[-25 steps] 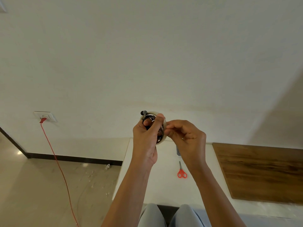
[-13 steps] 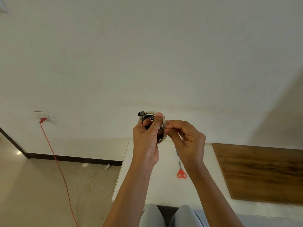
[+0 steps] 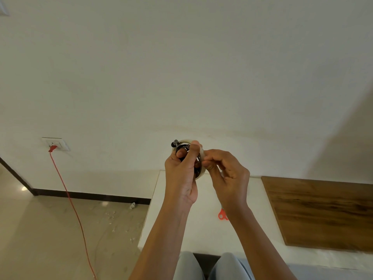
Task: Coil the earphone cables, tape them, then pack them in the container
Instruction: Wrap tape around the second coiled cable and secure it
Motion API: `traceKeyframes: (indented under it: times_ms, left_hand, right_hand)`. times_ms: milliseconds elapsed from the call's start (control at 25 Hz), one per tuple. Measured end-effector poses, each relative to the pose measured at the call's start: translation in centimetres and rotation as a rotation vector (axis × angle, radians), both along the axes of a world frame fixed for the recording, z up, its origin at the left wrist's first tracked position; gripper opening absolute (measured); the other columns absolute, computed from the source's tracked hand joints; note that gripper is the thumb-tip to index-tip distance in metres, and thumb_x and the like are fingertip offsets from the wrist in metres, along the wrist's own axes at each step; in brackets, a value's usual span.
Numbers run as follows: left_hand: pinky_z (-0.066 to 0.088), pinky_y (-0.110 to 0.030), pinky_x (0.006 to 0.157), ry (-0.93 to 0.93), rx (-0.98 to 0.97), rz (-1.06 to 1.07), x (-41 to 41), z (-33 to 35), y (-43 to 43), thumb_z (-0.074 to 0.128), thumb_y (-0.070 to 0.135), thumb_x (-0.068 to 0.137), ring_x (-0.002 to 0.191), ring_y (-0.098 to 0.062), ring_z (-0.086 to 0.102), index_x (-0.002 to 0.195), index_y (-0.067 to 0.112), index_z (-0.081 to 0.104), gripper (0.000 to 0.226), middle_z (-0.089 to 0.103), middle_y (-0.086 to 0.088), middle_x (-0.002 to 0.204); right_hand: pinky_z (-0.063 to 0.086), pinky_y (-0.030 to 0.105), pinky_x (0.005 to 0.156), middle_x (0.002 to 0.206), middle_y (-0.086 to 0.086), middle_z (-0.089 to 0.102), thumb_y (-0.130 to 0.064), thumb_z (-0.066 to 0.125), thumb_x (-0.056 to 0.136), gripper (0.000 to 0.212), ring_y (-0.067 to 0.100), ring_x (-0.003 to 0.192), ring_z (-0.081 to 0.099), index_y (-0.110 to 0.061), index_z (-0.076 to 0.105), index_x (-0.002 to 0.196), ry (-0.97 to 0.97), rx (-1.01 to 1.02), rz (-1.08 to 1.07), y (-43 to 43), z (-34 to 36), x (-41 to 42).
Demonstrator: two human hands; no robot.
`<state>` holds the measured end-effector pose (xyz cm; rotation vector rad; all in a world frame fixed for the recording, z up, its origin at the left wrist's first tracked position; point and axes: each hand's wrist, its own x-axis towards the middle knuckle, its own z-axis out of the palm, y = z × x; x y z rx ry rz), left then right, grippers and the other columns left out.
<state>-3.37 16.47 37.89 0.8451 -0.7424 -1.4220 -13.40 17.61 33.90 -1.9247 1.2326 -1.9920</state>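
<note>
I hold both hands up in front of the wall, above the white table [image 3: 173,223]. My left hand [image 3: 181,174] grips a clear tape roll [image 3: 199,170] together with the coiled black earphone cable [image 3: 177,145], whose earbud sticks out at the roll's top left. My thumb lies over the roll's top edge. My right hand [image 3: 228,174] pinches at the roll's right rim with thumb and forefinger. The tape's free end is too small to make out. No container is in view.
Red-handled scissors [image 3: 222,215] lie on the table, partly hidden behind my right wrist. A brown wooden board [image 3: 323,213] covers the table's right part. A red cord [image 3: 68,199] runs from a wall socket [image 3: 55,144] down across the floor at left. My knees [image 3: 210,265] show at the bottom.
Both hands have stayed nearly still, shifting a little to the left; my right wrist now hides more of the scissors. The grips have not changed.
</note>
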Motion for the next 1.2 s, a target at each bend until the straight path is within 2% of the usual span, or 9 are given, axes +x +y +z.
traceKeyframes:
  times_ms: [120, 280, 480, 640, 720, 880, 1000, 1120, 1200]
  left_hand:
    - [0.047, -0.017, 0.050, 0.014, 0.012, 0.001, 0.0, -0.1, 0.0, 0.068, 0.022, 0.087, 0.047, -0.004, 0.052, 0.072, 0.015, 0.059, 0.019, 0.055, 0.009, 0.052]
    - [0.047, -0.017, 0.050, 0.046, 0.013, -0.028, 0.0, -0.1, 0.1, 0.067, 0.021, 0.088, 0.047, -0.004, 0.053, 0.069, 0.018, 0.059, 0.021, 0.057, 0.010, 0.054]
    - [0.046, -0.016, 0.049, 0.048, 0.026, -0.024, 0.2, -0.3, 0.1, 0.067, 0.021, 0.088, 0.045, -0.003, 0.049, 0.076, 0.014, 0.056, 0.018, 0.052, 0.011, 0.051]
    - [0.047, -0.016, 0.048, 0.040, 0.028, -0.033, 0.5, -0.3, 0.0, 0.067, 0.021, 0.088, 0.045, -0.002, 0.052, 0.074, 0.015, 0.057, 0.018, 0.056, 0.011, 0.052]
    - [0.047, -0.016, 0.048, 0.030, 0.023, -0.029, 0.6, -0.4, 0.1, 0.068, 0.021, 0.087, 0.046, -0.003, 0.054, 0.073, 0.015, 0.057, 0.019, 0.057, 0.011, 0.053]
    - [0.047, -0.015, 0.049, 0.025, 0.002, -0.024, 0.6, -0.3, 0.1, 0.069, 0.020, 0.087, 0.047, -0.003, 0.054, 0.065, 0.018, 0.057, 0.025, 0.059, 0.009, 0.055]
    - [0.046, -0.015, 0.049, 0.016, 0.004, -0.020, 0.6, -0.1, -0.1, 0.070, 0.020, 0.085, 0.047, -0.005, 0.052, 0.048, 0.026, 0.058, 0.039, 0.059, 0.008, 0.058]
    - [0.046, -0.017, 0.052, -0.003, 0.017, 0.001, 0.5, -0.3, -0.2, 0.072, 0.020, 0.083, 0.050, -0.006, 0.052, 0.049, 0.026, 0.053, 0.040, 0.060, 0.005, 0.063]
    - [0.045, -0.018, 0.053, -0.007, 0.023, 0.014, 0.5, -0.5, -0.3, 0.072, 0.017, 0.084, 0.052, -0.007, 0.053, 0.050, 0.026, 0.050, 0.041, 0.061, 0.004, 0.066]
  right_hand:
    - [0.054, 0.024, 0.074, 0.086, -0.001, 0.068, 0.009, 0.060, 0.083, 0.014, 0.010, 0.085, 0.065, -0.003, 0.066, 0.081, 0.018, 0.008, -0.015, -0.2, -0.2, -0.1]
    - [0.054, 0.021, 0.074, 0.087, -0.005, 0.070, 0.007, 0.060, 0.087, 0.022, 0.010, 0.083, 0.068, -0.012, 0.067, 0.096, -0.114, 0.048, 0.061, 0.1, -0.5, -0.3]
    - [0.056, 0.024, 0.076, 0.091, -0.010, 0.069, 0.008, 0.063, 0.084, 0.019, 0.007, 0.087, 0.068, -0.007, 0.070, 0.092, -0.007, -0.001, -0.003, 0.0, -0.5, -0.3]
    - [0.054, 0.015, 0.076, 0.095, -0.014, 0.069, -0.014, 0.063, 0.087, 0.014, -0.002, 0.087, 0.067, -0.013, 0.070, 0.099, -0.011, 0.040, 0.022, 0.3, -0.2, -0.8]
    - [0.050, 0.008, 0.077, 0.095, -0.011, 0.069, -0.022, 0.062, 0.089, 0.017, -0.005, 0.089, 0.064, -0.012, 0.070, 0.100, 0.079, 0.020, -0.022, 0.3, 0.2, -1.4]
    - [0.045, 0.004, 0.086, 0.091, 0.008, 0.075, -0.002, 0.069, 0.081, 0.011, 0.001, 0.091, 0.062, 0.001, 0.075, 0.090, 0.391, -0.138, -0.155, -0.4, 0.6, -2.6]
    - [0.042, 0.003, 0.090, 0.090, 0.010, 0.075, -0.001, 0.074, 0.076, 0.014, 0.007, 0.090, 0.066, 0.003, 0.075, 0.089, 0.494, -0.220, -0.193, -0.5, 0.9, -3.1]
    - [0.046, 0.009, 0.088, 0.085, 0.010, 0.075, -0.005, 0.071, 0.080, 0.010, 0.017, 0.081, 0.072, 0.003, 0.075, 0.085, 0.597, -0.287, -0.211, -0.5, 1.2, -3.4]
    - [0.054, 0.019, 0.076, 0.080, 0.009, 0.074, -0.007, 0.069, 0.083, 0.011, 0.020, 0.075, 0.072, 0.002, 0.074, 0.080, 0.692, -0.337, -0.221, -0.5, 1.5, -3.6]
